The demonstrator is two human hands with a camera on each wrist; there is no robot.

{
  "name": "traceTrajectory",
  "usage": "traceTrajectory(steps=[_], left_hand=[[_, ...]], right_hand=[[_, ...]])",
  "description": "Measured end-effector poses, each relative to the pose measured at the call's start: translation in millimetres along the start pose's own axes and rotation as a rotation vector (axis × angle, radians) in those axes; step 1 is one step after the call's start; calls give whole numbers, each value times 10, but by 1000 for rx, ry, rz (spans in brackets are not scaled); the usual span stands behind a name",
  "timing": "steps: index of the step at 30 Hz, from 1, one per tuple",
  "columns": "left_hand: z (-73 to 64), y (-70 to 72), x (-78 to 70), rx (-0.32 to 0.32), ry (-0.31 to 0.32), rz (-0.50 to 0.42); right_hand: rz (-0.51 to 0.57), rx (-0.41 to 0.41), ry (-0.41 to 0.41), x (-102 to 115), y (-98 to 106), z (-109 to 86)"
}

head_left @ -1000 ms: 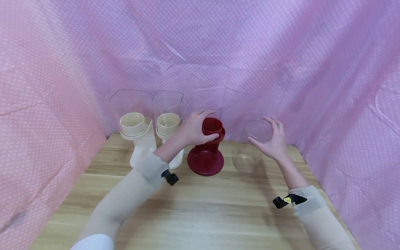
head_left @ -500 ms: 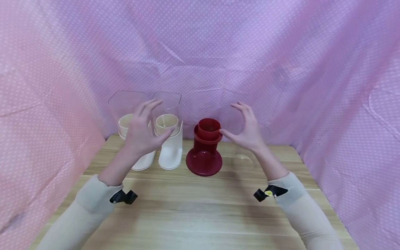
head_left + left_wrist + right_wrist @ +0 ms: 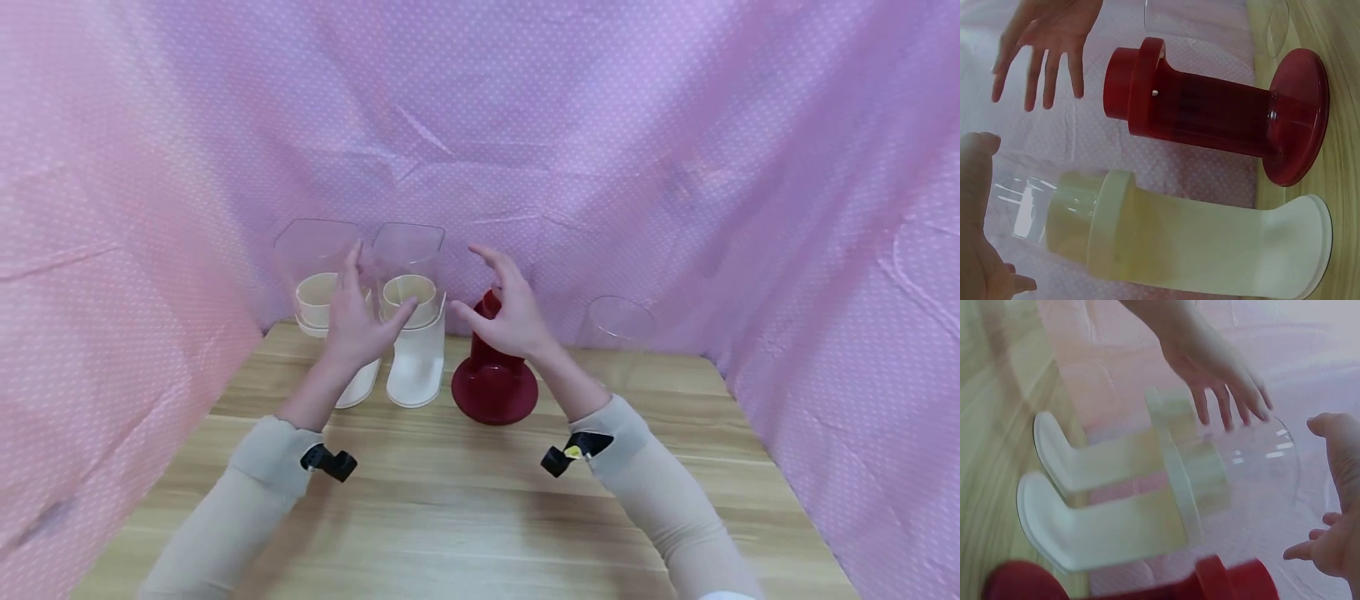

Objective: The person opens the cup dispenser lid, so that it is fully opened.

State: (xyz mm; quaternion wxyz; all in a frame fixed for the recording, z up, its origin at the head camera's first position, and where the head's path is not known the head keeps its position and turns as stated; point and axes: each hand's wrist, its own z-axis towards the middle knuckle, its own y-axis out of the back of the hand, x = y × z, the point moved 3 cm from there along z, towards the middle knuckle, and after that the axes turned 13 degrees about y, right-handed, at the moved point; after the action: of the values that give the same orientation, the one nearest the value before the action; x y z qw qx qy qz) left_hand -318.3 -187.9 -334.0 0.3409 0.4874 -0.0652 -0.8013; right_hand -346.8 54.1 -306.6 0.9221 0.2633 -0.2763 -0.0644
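Two cream dispenser stands are side by side at the back left. Atop the nearer-to-centre stand point(image 3: 415, 371) sits a clear container point(image 3: 1025, 200), above its cream collar. My left hand point(image 3: 352, 333) is raised with spread fingers in front of the gap between the two stands, overlapping the left stand point(image 3: 315, 304) in the head view. Over on the container's other side, my right hand point(image 3: 517, 321) hovers with fingers apart, hiding part of the red stand point(image 3: 493, 396). Nothing is held by either hand, and the palms face each other.
A loose clear container point(image 3: 617, 321) stands right of the red stand, hard to see against the cloth. Another clear container point(image 3: 315, 242) tops the left stand. Pink dotted cloth point(image 3: 480, 125) encloses the wooden table point(image 3: 450, 517) at the back and sides.
My left hand has left the red stand and moved left to the cream stands. My right hand has moved left from the loose clear container, past the red stand.
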Motion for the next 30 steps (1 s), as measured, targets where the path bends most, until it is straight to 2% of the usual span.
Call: traceTrajectory(steps=[4, 8, 11, 15, 18, 22, 30], left_hand=[[22, -89, 53, 48, 58, -12], [51, -181, 126, 126, 122, -104], [72, -237, 190, 172, 170, -120], [88, -277, 239, 192, 210, -77], [107, -289, 255, 203, 243, -70], [121, -289, 266, 215, 274, -62], [115, -284, 272, 218, 273, -75]], right_hand=[[49, 1, -11, -13, -188, 56], [71, -13, 12, -55, -343, 111], [137, -1, -42, -84, -441, 118], [221, 19, -173, -140, -543, 107], [238, 25, -233, -183, -607, 120], [239, 46, -273, -204, -684, 135], [262, 66, -337, -233, -797, 97]])
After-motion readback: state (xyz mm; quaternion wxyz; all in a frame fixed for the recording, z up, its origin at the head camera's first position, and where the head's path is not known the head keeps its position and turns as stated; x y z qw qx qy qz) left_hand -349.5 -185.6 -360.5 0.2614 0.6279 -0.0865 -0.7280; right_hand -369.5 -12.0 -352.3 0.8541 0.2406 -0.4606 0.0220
